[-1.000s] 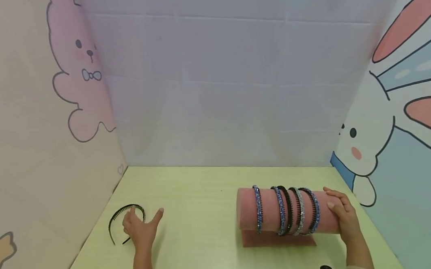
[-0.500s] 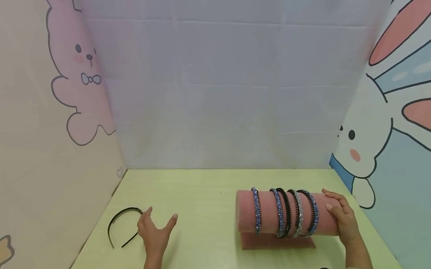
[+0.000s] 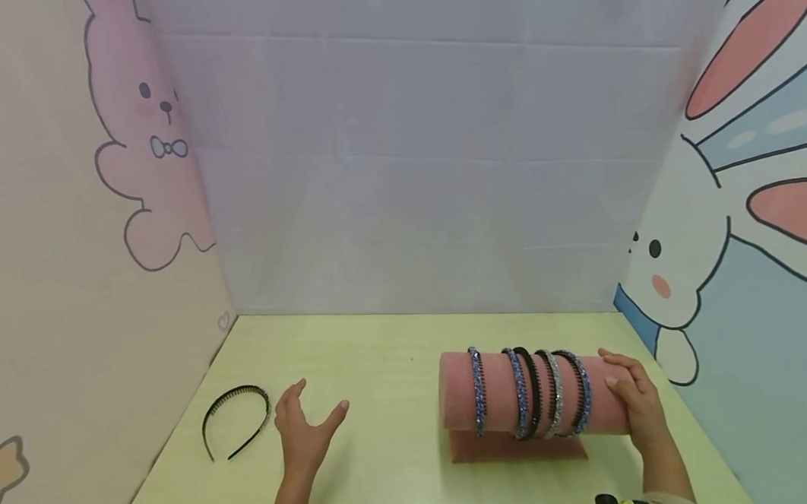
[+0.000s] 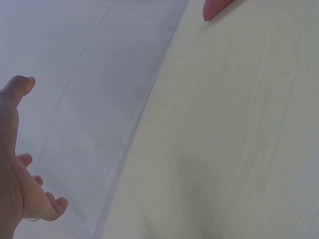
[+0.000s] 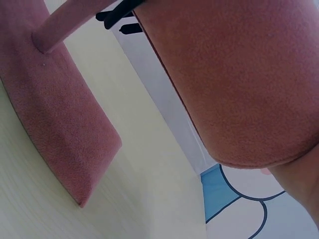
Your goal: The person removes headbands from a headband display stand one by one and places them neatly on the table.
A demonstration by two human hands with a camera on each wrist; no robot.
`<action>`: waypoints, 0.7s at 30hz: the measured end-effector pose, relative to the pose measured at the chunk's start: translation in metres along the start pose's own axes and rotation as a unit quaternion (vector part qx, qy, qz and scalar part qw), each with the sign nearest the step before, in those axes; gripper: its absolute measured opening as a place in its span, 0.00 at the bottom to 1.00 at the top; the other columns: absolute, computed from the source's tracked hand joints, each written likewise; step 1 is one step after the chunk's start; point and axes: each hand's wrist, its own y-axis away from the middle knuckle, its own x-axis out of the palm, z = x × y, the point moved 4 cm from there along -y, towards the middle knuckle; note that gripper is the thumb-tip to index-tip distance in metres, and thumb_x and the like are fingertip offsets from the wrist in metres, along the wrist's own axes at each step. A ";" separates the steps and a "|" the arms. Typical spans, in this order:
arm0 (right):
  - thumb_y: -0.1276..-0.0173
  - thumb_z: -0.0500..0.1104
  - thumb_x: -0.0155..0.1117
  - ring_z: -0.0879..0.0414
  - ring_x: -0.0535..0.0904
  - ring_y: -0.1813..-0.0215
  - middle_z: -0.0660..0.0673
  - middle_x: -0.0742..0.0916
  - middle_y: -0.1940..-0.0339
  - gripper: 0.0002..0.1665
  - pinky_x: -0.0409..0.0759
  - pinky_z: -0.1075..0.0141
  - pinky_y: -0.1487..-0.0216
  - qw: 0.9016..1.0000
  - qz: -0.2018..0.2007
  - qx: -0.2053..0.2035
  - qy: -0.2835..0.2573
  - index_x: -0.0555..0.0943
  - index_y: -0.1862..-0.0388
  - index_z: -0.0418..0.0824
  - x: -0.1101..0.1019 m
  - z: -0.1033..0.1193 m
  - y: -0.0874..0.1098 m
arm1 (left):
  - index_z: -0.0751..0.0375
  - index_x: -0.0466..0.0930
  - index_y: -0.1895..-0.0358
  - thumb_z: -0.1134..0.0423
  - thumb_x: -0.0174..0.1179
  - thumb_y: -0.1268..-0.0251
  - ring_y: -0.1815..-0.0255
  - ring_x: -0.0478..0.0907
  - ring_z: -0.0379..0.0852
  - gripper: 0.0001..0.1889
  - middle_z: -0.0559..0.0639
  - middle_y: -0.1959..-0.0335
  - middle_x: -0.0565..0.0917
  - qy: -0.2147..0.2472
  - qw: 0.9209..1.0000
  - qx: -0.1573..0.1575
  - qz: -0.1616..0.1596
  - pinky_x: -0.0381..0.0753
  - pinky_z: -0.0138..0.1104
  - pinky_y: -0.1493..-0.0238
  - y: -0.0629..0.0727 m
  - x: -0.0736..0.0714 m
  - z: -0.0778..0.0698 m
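At the right of the head view stands a pink padded headband stand, a horizontal roll on a flat base. My right hand grips its right end, with the thumb on the front; in the right wrist view only part of the right hand shows beside the roll. Several glittery or black headbands are looped round the roll. On the left, a thin black toothed headband lies on the table. Just right of it my left hand hangs with fingers and thumb spread, touching nothing.
The pale yellow table is bounded by a white back wall. Side walls carry cartoon drawings of a pink animal and a white rabbit. The stand's pink base rests on the table.
My left hand has moved right, away from the black headband, which stays on the table. My right hand keeps its hold on the stand's end.
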 end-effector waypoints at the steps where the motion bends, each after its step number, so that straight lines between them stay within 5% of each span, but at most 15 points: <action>1: 0.29 0.35 0.47 0.60 0.64 0.41 0.58 0.77 0.44 0.16 0.58 0.71 0.49 1.000 0.002 -0.002 -0.003 0.69 0.44 0.32 0.001 0.000 0.000 | 0.63 0.58 0.33 0.47 0.71 0.53 0.33 0.47 0.64 0.46 0.62 0.32 0.52 0.002 1.000 -0.001 0.000 0.58 0.61 0.45 0.000 0.000 0.000; 9: 0.29 0.35 0.47 0.62 0.64 0.42 0.61 0.77 0.45 0.15 0.58 0.71 0.50 1.000 0.000 0.007 -0.020 0.72 0.45 0.37 -0.005 0.002 0.001 | 0.60 0.60 0.33 0.47 0.70 0.51 0.33 0.50 0.60 0.43 0.59 0.33 0.57 0.062 0.998 -0.023 0.006 0.54 0.59 0.41 0.001 0.009 -0.017; 21: 0.28 0.37 0.47 0.62 0.63 0.41 0.62 0.77 0.45 0.16 0.57 0.71 0.51 0.999 0.009 0.025 -0.027 0.72 0.43 0.38 0.001 0.002 -0.002 | 0.54 0.64 0.35 0.49 0.71 0.53 0.33 0.54 0.58 0.40 0.54 0.34 0.61 0.098 0.994 0.018 0.046 0.55 0.61 0.42 0.017 0.033 -0.050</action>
